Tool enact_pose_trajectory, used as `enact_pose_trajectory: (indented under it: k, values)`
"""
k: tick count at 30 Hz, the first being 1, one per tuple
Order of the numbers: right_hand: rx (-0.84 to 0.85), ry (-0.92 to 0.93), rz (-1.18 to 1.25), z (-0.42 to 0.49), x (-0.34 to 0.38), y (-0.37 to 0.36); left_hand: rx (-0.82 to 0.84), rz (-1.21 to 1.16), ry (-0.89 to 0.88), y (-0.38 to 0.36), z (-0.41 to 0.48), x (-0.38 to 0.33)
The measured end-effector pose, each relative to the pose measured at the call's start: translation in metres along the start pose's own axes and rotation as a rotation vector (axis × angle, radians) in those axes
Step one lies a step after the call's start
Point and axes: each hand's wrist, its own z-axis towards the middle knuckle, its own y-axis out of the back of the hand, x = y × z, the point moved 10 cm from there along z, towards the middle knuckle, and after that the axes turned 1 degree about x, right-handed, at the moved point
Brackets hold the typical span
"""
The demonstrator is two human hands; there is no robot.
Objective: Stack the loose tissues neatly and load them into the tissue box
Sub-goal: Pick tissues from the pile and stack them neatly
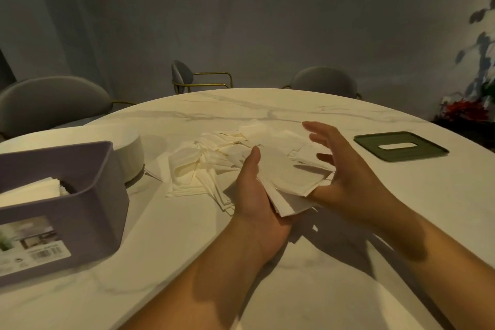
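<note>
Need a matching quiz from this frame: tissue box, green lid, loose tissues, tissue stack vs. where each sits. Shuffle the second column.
Column one
1. tissue box
2. green lid
3. loose tissues
4. tissue stack

Column two
A. held in the left hand, right hand at its edge
B. lying flat on the table, right side
C. table's left side, tissues already inside
D. spread over the table's middle

Pairs: 1-C, 2-B, 3-D, 4-A
</note>
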Motion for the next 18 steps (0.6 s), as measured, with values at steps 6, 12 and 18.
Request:
enact_pose_trajectory:
  k: [6, 12, 18]
  values:
    - [0.026, 0.019, -0.011, -0.003, 0.006, -0.009, 0.007, -0.014, 0.032, -0.001, -0.004, 0.002]
    - [0.156, -0.054, 0.121, 0.001, -0.009, -0.004, -0.072, -0.087, -0.047, 0.006, -0.005, -0.012]
    - [0.092, -0.518, -0.216, -0.006, -0.084, 0.033, -0.125, -0.097, -0.208, 0.023, -0.001, -0.043]
